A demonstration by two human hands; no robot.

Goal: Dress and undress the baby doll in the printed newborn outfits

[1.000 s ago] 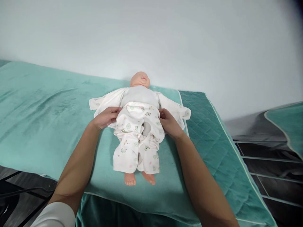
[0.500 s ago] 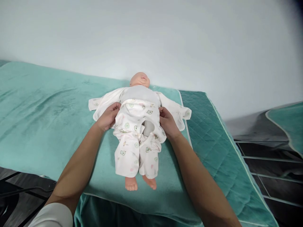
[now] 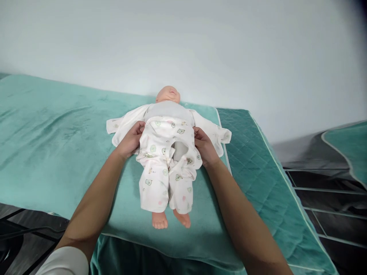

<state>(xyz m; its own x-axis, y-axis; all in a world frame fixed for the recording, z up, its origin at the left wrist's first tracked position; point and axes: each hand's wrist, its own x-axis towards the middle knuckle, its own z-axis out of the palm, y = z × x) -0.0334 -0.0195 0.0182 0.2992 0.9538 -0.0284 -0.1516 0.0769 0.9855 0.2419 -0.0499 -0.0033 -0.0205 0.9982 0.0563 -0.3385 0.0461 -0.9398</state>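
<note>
A baby doll (image 3: 168, 94) lies on its back, head toward the wall and bare feet toward me. Printed white baby pants (image 3: 156, 149) cover its legs and reach its grey torso, with an opening at the crotch. A white baby jacket (image 3: 210, 128) lies spread open, its sleeves out to both sides. My left hand (image 3: 132, 139) is closed on the pants' waist at the doll's left-hand side in view. Over on the opposite side, my right hand (image 3: 205, 145) grips the waist too. The fingertips of both hands are partly hidden by cloth.
A green plush cover (image 3: 65, 152) spreads under the doll. To the right is a quilted darker green mat (image 3: 258, 168). A white wall (image 3: 183, 46) rises behind. At the far right, another green-covered surface (image 3: 349, 149) stands near metal bars (image 3: 329, 190).
The waist of the pants has been drawn slightly higher up the doll's torso, with both hands still on it. The right hand has shifted slightly outward.
</note>
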